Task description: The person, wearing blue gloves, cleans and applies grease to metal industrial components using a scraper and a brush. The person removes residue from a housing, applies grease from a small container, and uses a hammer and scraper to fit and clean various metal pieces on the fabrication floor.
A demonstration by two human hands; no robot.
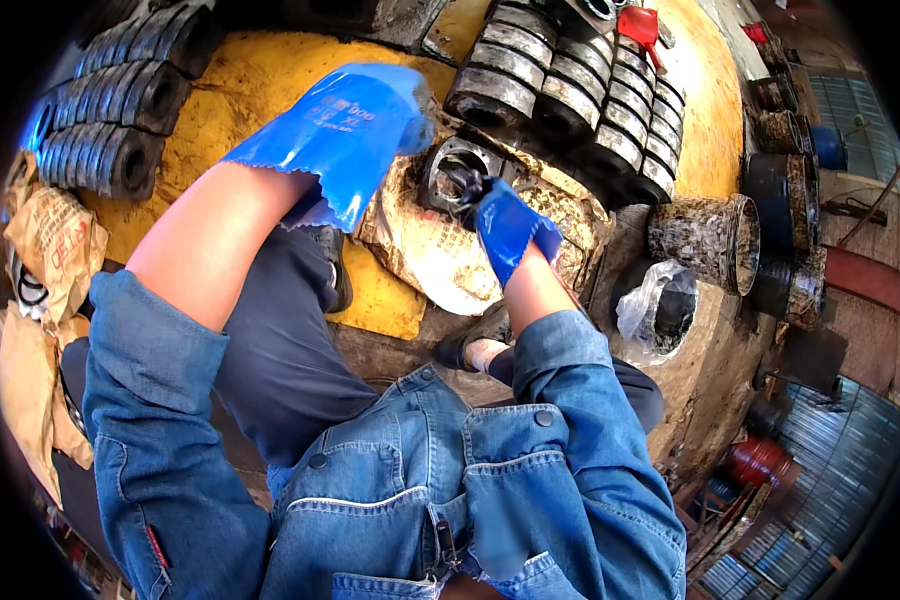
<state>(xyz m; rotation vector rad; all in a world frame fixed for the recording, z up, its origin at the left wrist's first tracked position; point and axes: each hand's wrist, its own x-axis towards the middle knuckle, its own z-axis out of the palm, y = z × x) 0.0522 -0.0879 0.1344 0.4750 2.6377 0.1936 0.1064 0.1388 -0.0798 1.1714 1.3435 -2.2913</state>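
Black ring [436,182], bore axis pointing up, right hand [507,222] at edge, left hand [404,114] near, grips unclear

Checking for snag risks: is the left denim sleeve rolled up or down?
Rolled up: the sleeve ends in a folded cuff, leaving the forearm bare up to the blue glove.

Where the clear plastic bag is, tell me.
In the head view, the clear plastic bag sits right of centre, just below the grimy cylindrical bucket and right of the blue-gloved right hand.

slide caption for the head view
Gloved right hand at a dark, ring-shaped part, gloved left hand nearby, stacked parts beyond.
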